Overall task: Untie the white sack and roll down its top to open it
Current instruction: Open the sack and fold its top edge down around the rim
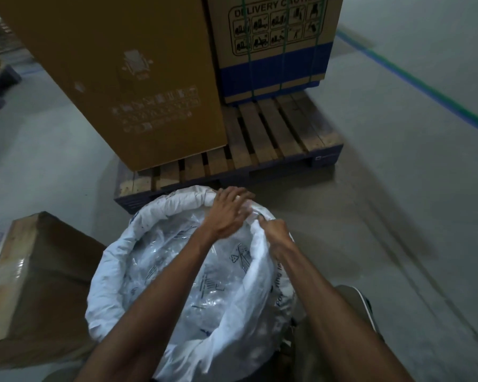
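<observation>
Crinkled white sack [116,274], rolled rim, both hands gripping far edge

We see a grey floor [398,188] bearing a wooden pallet [273,133] far, the white sack [116,271] near, a box [39,285] left.

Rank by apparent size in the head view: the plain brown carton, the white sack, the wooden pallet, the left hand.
1. plain brown carton
2. white sack, though nearness to the camera inflates it
3. wooden pallet, partly covered by cartons, so unsure against the sack
4. left hand
</observation>
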`<state>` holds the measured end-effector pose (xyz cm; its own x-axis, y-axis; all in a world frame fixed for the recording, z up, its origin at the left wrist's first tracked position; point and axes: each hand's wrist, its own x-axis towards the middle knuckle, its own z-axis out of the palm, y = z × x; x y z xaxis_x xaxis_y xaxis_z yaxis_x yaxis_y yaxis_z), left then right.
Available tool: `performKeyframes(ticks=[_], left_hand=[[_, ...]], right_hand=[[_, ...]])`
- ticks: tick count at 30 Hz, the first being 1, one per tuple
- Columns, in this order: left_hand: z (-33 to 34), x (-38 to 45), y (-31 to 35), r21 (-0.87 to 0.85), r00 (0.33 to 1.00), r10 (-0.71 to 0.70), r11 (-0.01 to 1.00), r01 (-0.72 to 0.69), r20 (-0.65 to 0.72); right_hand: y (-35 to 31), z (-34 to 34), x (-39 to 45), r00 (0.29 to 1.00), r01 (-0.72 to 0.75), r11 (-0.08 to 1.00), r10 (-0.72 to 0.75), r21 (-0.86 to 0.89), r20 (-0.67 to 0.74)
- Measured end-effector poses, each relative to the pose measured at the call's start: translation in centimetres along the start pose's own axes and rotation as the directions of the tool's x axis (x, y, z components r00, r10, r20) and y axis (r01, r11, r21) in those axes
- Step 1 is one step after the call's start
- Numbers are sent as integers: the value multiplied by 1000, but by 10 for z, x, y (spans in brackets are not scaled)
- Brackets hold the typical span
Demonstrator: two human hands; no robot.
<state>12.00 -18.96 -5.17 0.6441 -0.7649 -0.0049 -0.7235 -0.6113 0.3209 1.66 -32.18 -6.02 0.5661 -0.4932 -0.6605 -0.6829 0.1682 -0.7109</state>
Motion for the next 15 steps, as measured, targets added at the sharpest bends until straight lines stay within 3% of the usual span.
performKeyframes(ticks=[3,5,8,9,11,13,15], left_hand=[[8,-12,10,81,980,174,980,-182,97],[12,-5,17,91,980,181,978,-188,82],[16,5,34,72,989,143,987,-145,36],[18,6,40,97,991,123,987,-127,53],[20,8,49,215,989,89,970,-112,115],[18,8,53,346,986,40,933,-95,162],[17,10,55,433,979,-28,899,-64,204]], right_hand=[[-1,-11,5,982,15,1000,-10,-23,190],[-1,-19,-14,964,-14,991,-23,134,265],[6,-16,-21,961,-29,991,-9,130,277],[8,-14,-24,969,-19,999,10,35,245],[16,-9,-36,999,-4,985,10,-173,39],[34,-9,-49,986,36,978,-69,-205,-154],[53,-6,-60,976,85,966,-131,-244,-176]])
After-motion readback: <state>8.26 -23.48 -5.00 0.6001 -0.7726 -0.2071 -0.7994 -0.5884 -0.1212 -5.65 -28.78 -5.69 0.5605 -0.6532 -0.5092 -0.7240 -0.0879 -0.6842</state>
